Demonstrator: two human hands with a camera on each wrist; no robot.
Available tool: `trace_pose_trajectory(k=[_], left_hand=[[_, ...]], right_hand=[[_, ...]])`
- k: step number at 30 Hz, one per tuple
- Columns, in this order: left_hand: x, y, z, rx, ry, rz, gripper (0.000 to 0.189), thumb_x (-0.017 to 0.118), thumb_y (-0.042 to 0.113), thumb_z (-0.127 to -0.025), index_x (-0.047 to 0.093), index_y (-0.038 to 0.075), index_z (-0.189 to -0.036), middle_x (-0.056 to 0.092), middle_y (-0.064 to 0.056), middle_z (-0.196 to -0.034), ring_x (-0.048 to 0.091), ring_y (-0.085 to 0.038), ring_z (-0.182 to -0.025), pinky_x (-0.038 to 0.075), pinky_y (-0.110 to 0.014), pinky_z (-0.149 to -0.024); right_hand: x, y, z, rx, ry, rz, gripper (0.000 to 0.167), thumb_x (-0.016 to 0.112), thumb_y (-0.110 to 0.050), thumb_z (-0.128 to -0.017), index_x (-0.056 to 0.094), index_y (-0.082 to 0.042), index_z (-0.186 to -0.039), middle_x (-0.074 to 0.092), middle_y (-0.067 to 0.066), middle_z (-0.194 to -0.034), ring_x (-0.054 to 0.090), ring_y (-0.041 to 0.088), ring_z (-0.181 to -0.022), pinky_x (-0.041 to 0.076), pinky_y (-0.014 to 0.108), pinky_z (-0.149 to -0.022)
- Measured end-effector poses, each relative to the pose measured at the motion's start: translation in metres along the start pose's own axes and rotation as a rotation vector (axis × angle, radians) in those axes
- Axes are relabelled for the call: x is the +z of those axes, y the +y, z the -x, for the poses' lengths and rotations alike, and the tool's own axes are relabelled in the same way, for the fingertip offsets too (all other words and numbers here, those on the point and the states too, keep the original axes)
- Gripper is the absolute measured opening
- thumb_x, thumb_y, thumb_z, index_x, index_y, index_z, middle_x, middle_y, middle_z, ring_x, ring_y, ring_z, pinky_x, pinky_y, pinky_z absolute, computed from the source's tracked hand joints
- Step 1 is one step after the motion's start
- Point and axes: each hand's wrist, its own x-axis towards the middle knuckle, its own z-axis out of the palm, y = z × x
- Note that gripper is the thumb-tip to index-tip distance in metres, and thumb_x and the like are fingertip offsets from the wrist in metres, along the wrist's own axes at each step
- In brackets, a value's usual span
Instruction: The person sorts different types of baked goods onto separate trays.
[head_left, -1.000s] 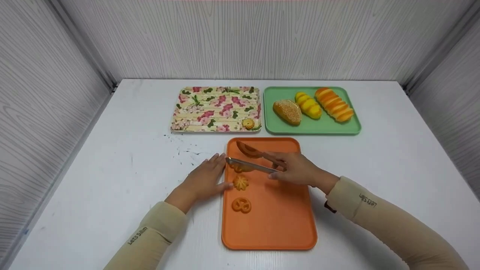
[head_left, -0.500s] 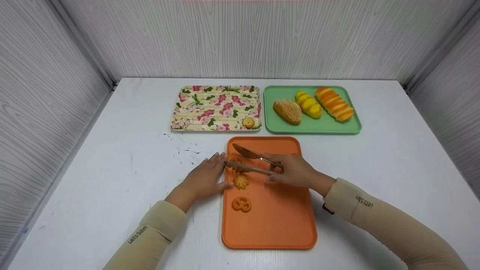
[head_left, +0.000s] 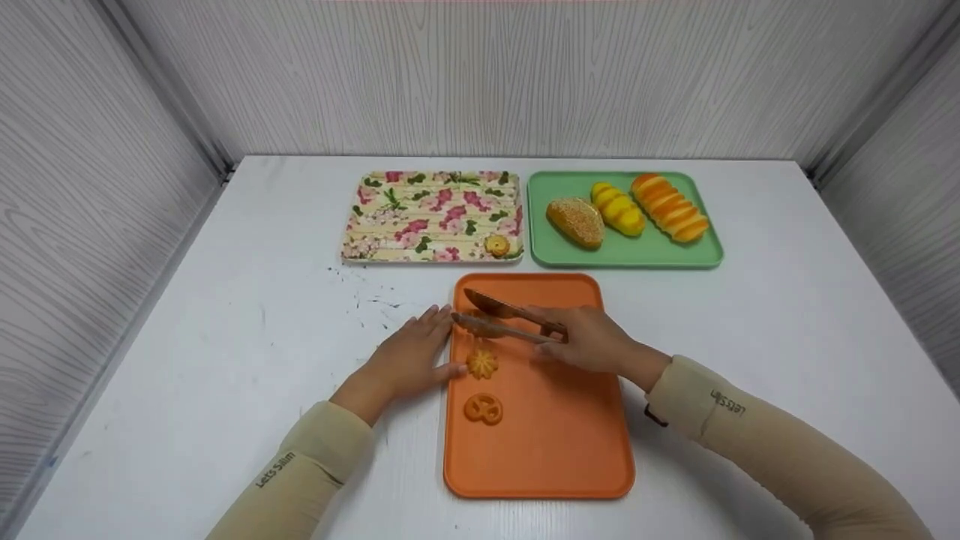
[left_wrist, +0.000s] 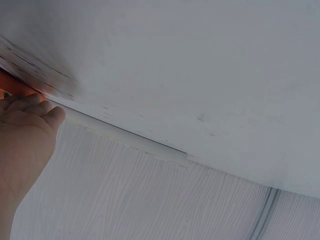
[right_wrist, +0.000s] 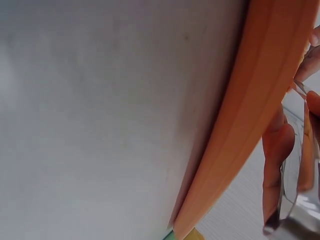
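My right hand grips metal tongs over the upper part of an orange tray. The tongs' two arms stand apart and point left. Their lower arm overlaps a cookie near the tray's left rim, leaving it mostly hidden. Below it lie a flower-shaped cookie and a pretzel. My left hand lies at the tray's left rim, fingers extended, its thumb reaching over the rim beside the flower-shaped cookie. In the right wrist view, fingers wrap the tongs beyond the tray's edge.
Behind the orange tray, a floral tray bears one small round cookie in its near right corner. To its right, a green tray holds a seeded bun, a yellow bread and an orange loaf. Pale walls enclose the table.
The tongs' arms have come closer together, and their tips have shifted slightly over the uppermost cookie, now largely covered. My right hand moved slightly left. The left hand stays at the tray's rim.
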Motion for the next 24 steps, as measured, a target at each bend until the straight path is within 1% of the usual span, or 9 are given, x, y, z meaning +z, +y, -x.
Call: trace_pose_trajectory(k=[3, 5, 7, 11, 14, 16, 20, 23, 24], left_hand=[[0.0, 0.0, 0.0, -0.003, 0.001, 0.001, 0.088, 0.048, 0.06, -0.091, 0.019, 0.001, -0.151, 0.014, -0.009, -0.158, 0.008, -0.023, -0.144, 0.013, -0.04, -0.115], [0.0, 0.0, 0.001, -0.003, 0.0, 0.003, 0.088, 0.048, 0.06, -0.091, 0.019, 0.001, -0.151, 0.014, -0.009, -0.158, 0.008, -0.024, -0.144, 0.013, -0.04, -0.115], [0.0, 0.0, 0.001, -0.003, 0.0, 0.005, 0.089, 0.048, 0.06, -0.091, 0.018, 0.001, -0.151, 0.014, -0.01, -0.157, 0.009, -0.024, -0.144, 0.013, -0.04, -0.115], [-0.001, 0.0, 0.001, -0.002, 0.0, 0.006, 0.089, 0.048, 0.059, -0.091, 0.017, 0.002, -0.151, 0.015, -0.01, -0.157, 0.009, -0.024, -0.144, 0.013, -0.04, -0.115], [-0.001, 0.0, 0.0, -0.002, 0.0, 0.005, 0.089, 0.049, 0.059, -0.091, 0.016, 0.002, -0.152, 0.015, -0.009, -0.157, 0.009, -0.024, -0.144, 0.013, -0.04, -0.115], [-0.001, 0.0, 0.0, -0.003, 0.002, 0.005, 0.089, 0.049, 0.059, -0.091, 0.016, 0.003, -0.152, 0.015, -0.009, -0.157, 0.009, -0.024, -0.144, 0.013, -0.04, -0.115], [-0.002, 0.001, 0.001, -0.006, 0.004, 0.009, 0.089, 0.05, 0.058, -0.091, 0.017, 0.002, -0.152, 0.015, -0.01, -0.157, 0.009, -0.024, -0.144, 0.013, -0.039, -0.115], [-0.003, 0.002, 0.002, -0.014, 0.002, 0.017, 0.089, 0.051, 0.058, -0.091, 0.017, 0.002, -0.152, 0.016, -0.01, -0.157, 0.009, -0.024, -0.144, 0.012, -0.039, -0.115], [-0.003, 0.002, 0.002, -0.016, 0.004, 0.023, 0.089, 0.051, 0.057, -0.091, 0.017, 0.002, -0.152, 0.016, -0.01, -0.157, 0.01, -0.024, -0.144, 0.012, -0.039, -0.115]], right_hand=[[-0.001, -0.001, 0.0, 0.003, -0.005, -0.002, 0.058, 0.068, -0.02, -0.09, 0.045, -0.025, -0.144, 0.069, 0.003, -0.097, 0.051, 0.008, -0.055, 0.038, 0.027, -0.048], [-0.002, -0.002, 0.0, 0.0, -0.004, -0.001, 0.059, 0.068, -0.02, -0.09, 0.044, -0.027, -0.144, 0.068, 0.002, -0.094, 0.051, 0.009, -0.055, 0.038, 0.027, -0.048], [-0.003, -0.002, 0.0, -0.004, 0.002, -0.004, 0.059, 0.068, -0.021, -0.09, 0.044, -0.027, -0.144, 0.068, 0.001, -0.092, 0.049, 0.009, -0.054, 0.036, 0.027, -0.048], [-0.004, 0.0, 0.0, -0.001, 0.009, -0.001, 0.056, 0.066, -0.023, -0.091, 0.046, -0.021, -0.143, 0.069, 0.005, -0.096, 0.038, 0.008, -0.046, 0.032, 0.026, -0.046], [-0.005, 0.002, -0.001, 0.014, 0.017, 0.001, 0.053, 0.066, -0.025, -0.092, 0.048, -0.017, -0.141, 0.069, 0.006, -0.1, 0.034, 0.007, -0.044, 0.031, 0.025, -0.046], [-0.006, 0.003, -0.001, 0.017, 0.029, -0.001, 0.053, 0.066, -0.025, -0.091, 0.048, -0.016, -0.141, 0.069, 0.005, -0.096, 0.036, 0.008, -0.045, 0.032, 0.026, -0.046], [-0.009, 0.003, -0.004, 0.021, 0.053, -0.013, 0.055, 0.067, -0.023, -0.091, 0.047, -0.02, -0.142, 0.069, 0.003, -0.096, 0.045, 0.011, -0.053, 0.036, 0.029, -0.05], [-0.013, 0.004, -0.007, 0.025, 0.07, -0.023, 0.056, 0.067, -0.021, -0.091, 0.046, -0.023, -0.143, 0.068, 0.002, -0.097, 0.048, 0.013, -0.058, 0.038, 0.031, -0.053], [-0.014, 0.004, -0.009, 0.026, 0.075, -0.023, 0.057, 0.067, -0.021, -0.091, 0.045, -0.024, -0.143, 0.067, 0.001, -0.094, 0.048, 0.014, -0.059, 0.038, 0.031, -0.053]])
